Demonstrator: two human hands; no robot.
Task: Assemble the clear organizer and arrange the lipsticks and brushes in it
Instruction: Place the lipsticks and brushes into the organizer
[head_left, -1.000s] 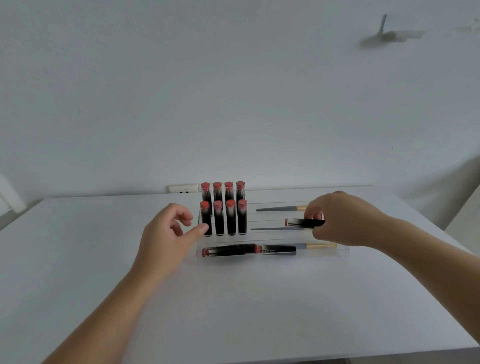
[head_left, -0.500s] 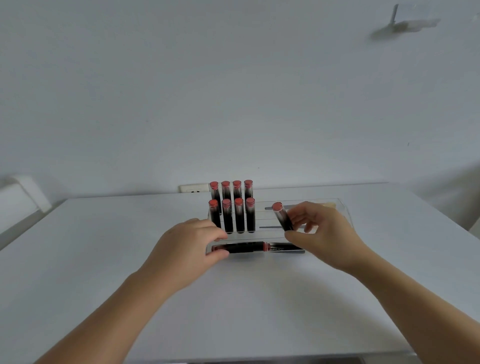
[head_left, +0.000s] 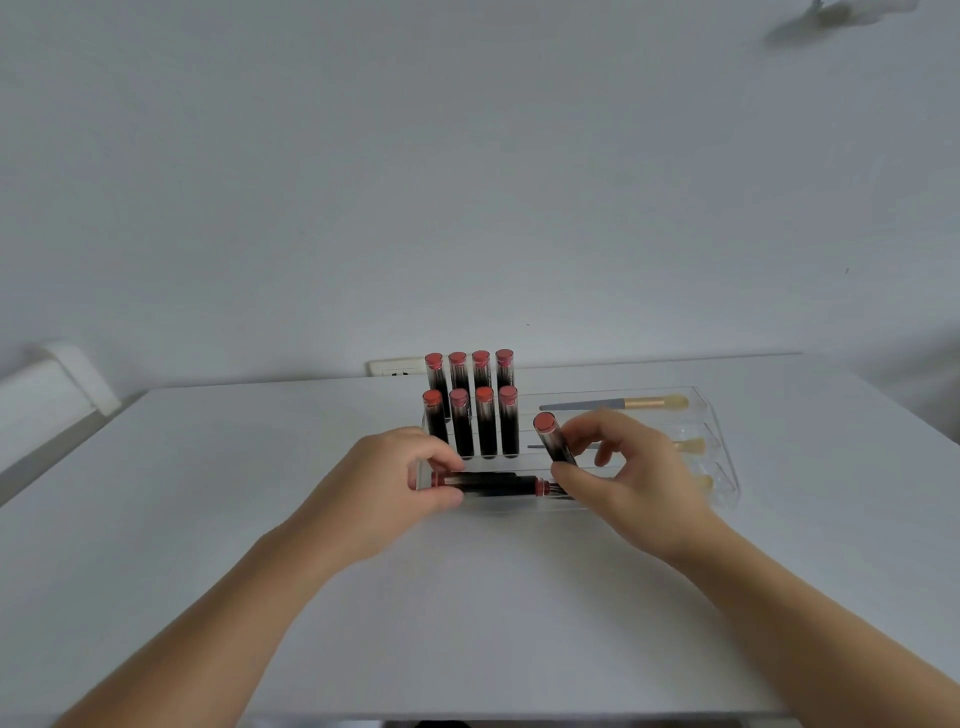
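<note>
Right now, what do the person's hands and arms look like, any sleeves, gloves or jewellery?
Both hands are bare: no gloves, rings or watches show on the left hand or the right hand. Both forearms are uncovered to the bottom frame edge, with no sleeves, bracelets or markings in view.

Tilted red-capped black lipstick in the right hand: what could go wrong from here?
1. The tilted red-capped black lipstick hangs close beside eight upright red-capped lipsticks; a swing might topple them.
2. The right hand covers the clear acrylic organizer where a gold-handled brush lies; placement may be blind.
</note>
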